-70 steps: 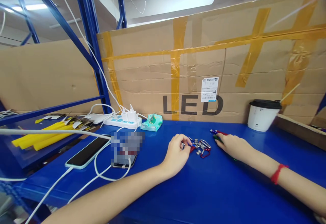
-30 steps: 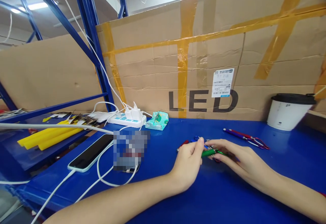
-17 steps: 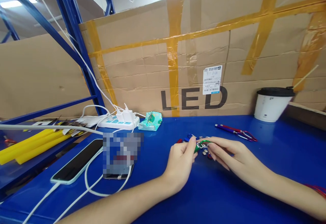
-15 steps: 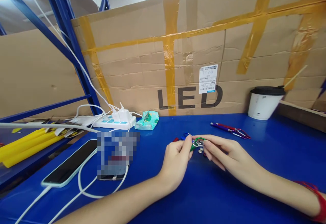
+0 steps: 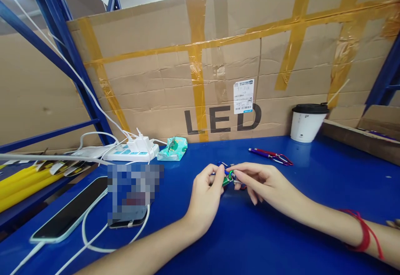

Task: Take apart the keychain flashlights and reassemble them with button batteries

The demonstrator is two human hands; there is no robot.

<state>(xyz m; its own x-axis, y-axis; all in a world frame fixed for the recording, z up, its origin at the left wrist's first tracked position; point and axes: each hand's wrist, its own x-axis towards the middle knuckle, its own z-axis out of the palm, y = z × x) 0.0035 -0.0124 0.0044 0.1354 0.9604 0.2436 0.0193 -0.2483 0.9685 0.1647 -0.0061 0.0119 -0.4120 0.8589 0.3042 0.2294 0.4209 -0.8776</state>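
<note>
Both hands meet over the blue table [image 5: 250, 241]. My left hand [image 5: 203, 198] is closed, pinching the shiny green body of a small carabiner keychain [image 5: 226, 181] between thumb and fingers. From the other side, the thumb and forefinger of my right hand [image 5: 265, 183] close on its looped end. Some small metal, blue and red pieces lie at and under the fingertips, mostly hidden. Beyond the right hand rest a red and a purple pen-shaped piece [image 5: 265, 154] with wire-like clip loops, touching neither hand.
A white lidded cup [image 5: 306, 126] stands at the back right beside an open cardboard box [image 5: 359, 141]. To the left are a phone [image 5: 71, 208] on a white cable, a partly blurred device [image 5: 129, 221], a power strip [image 5: 131, 154] and a teal packet [image 5: 173, 148]. Cardboard walls the back.
The view has swung to the right, so things sit further left. Both hands stay together on the green carabiner, which is turned and more covered by the fingers.
</note>
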